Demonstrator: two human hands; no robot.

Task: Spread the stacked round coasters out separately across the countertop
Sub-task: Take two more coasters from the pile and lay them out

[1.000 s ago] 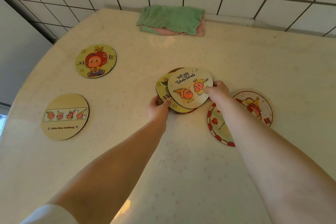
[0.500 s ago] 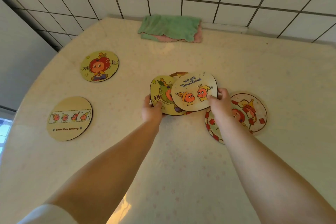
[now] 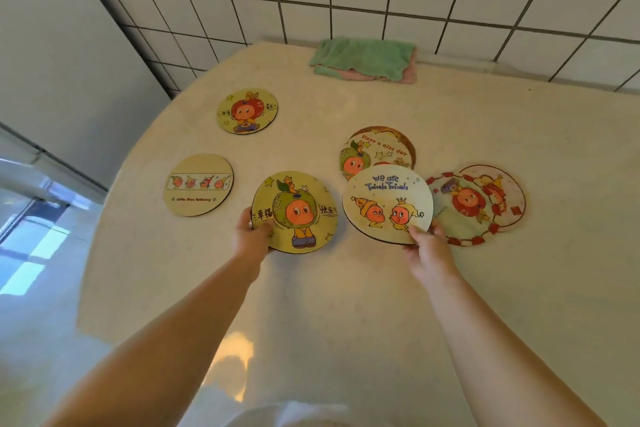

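Left hand (image 3: 250, 239) pinches green-character coaster (image 3: 295, 211) at near-left rim; right hand (image 3: 428, 246) pinches "we are" coaster (image 3: 387, 203) (overlapping "nice day" coaster (image 3: 378, 150)) at near-right rim.

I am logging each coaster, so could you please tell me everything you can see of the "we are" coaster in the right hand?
The "we are" coaster is a thin, stiff round disc, cream-faced with a dark edge, printed with blue lettering and two orange cartoon figures in hats. The right hand pinches its near edge. In this view it overlaps the "Have a nice day" coaster and the red-bordered coaster.
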